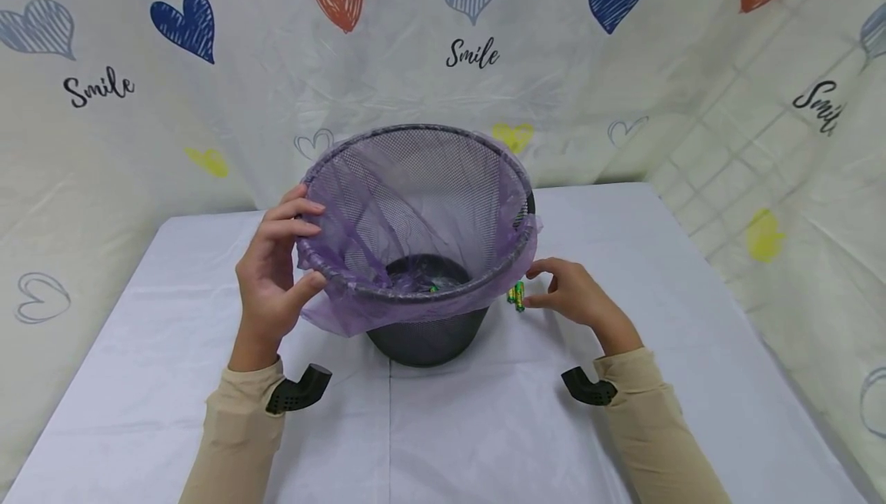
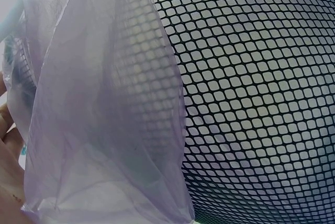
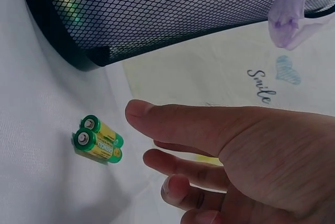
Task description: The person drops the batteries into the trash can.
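Batteries (image 3: pixel 100 145) on the table (image 1: pixel 450 435), between bin (image 1: pixel 429 338) and right hand (image 1: pixel 573 290).

White cloth-covered table (image 1: pixel 443 435) is carrying black round wire-mesh bin (image 1: pixel 429 341), two green-and-yellow cylindrical batteries (image 3: pixel 104 146) are lying side by side nearby.

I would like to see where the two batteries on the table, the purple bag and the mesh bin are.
Two batteries (image 3: pixel 100 146), right wrist view: printed side of the nearer one.
Purple bag (image 2: pixel 99 103), left wrist view: the part hanging outside.
Mesh bin (image 1: pixel 429 341), head view: its lower outer wall.
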A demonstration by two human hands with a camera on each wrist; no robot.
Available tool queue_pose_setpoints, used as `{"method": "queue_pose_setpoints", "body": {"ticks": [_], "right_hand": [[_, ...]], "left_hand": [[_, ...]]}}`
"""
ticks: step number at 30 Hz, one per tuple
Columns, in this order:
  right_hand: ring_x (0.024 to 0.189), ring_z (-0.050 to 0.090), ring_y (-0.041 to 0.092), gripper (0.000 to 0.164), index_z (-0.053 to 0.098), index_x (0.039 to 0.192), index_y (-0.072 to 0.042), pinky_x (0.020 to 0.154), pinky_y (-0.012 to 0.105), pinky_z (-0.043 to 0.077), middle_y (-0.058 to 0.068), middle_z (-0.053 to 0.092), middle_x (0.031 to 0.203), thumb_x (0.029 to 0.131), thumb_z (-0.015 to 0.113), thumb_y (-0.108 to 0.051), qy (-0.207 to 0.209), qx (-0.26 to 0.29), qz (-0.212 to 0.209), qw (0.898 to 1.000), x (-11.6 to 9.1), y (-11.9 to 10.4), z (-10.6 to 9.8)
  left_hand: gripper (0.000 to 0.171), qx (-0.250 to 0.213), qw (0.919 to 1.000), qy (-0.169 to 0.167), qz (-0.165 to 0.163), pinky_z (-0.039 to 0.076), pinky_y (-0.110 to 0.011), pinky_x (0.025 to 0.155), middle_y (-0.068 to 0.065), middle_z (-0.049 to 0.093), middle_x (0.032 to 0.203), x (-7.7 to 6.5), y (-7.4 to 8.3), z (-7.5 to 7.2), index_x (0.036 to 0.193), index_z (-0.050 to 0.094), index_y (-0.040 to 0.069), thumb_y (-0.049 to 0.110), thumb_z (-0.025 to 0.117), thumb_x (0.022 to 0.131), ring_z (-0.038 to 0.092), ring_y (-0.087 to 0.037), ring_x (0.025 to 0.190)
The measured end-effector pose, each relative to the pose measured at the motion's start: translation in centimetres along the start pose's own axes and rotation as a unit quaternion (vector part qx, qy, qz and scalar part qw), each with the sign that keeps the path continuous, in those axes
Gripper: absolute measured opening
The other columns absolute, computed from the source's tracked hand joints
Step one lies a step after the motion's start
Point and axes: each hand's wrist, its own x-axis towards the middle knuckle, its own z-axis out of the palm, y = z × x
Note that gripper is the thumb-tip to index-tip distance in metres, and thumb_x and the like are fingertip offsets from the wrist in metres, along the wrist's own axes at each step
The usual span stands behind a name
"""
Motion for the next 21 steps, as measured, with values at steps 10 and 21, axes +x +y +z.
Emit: {"method": "queue_pose_setpoints", "body": {"ticks": [10, 21], "right_hand": [[0.068, 0.049, 0.016, 0.043, 0.062, 0.106, -0.01, 0.055, 0.025, 0.043, 0.011, 0.063, 0.106, 0.069, 0.079, -0.021, -0.007, -0.006, 0.001, 1.0, 0.22, 0.1, 0.49], [0.078, 0.053, 0.021, 0.047, 0.062, 0.11, -0.009, 0.065, 0.028, 0.043, 0.011, 0.062, 0.11, 0.068, 0.08, -0.022, -0.013, -0.041, -0.001, 0.999, 0.4, 0.12, 0.87]], "left_hand": [[0.052, 0.0, 1.0, 0.001, -0.001, 0.025, -0.049, 0.113, -0.018, 0.057, 0.114, -0.11, -0.12, -0.06, 0.096, 0.055, -0.011, 0.03, 0.077, 0.072, 0.033, -0.038, 0.131], [0.052, -0.007, 1.0, 0.005, 0.003, 0.025, -0.05, 0.113, -0.018, 0.057, 0.113, 0.01, -0.04, 0.03, 0.095, 0.056, -0.011, 0.029, 0.077, 0.072, 0.034, -0.039, 0.13]]}}
